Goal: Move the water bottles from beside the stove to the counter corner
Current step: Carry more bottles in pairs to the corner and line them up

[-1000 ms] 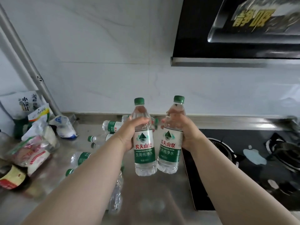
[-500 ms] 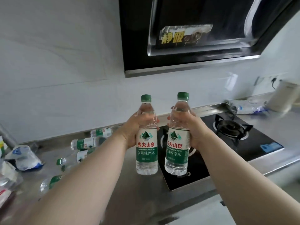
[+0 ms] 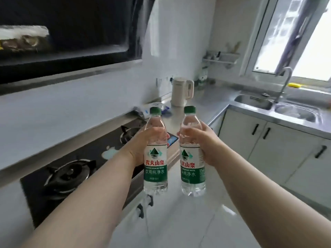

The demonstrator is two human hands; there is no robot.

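I hold two clear water bottles with green caps and green-white labels upright in the air, side by side. My left hand grips the left bottle around its upper body. My right hand grips the right bottle the same way. Both hang in front of the black gas stove, past the counter's front edge. The counter corner lies ahead, beyond the stove, with several green-labelled bottles standing against the wall there.
A cream kettle stands on the steel counter before the corner, with a plastic bag beside it. A sink with a faucet sits on the right under the window. A black range hood hangs upper left. White cabinets run below.
The view has swung right, from the counter left of the stove to the stove, kettle and sink. Both hands still carry the bottles upright; the lying bottles have left the view.
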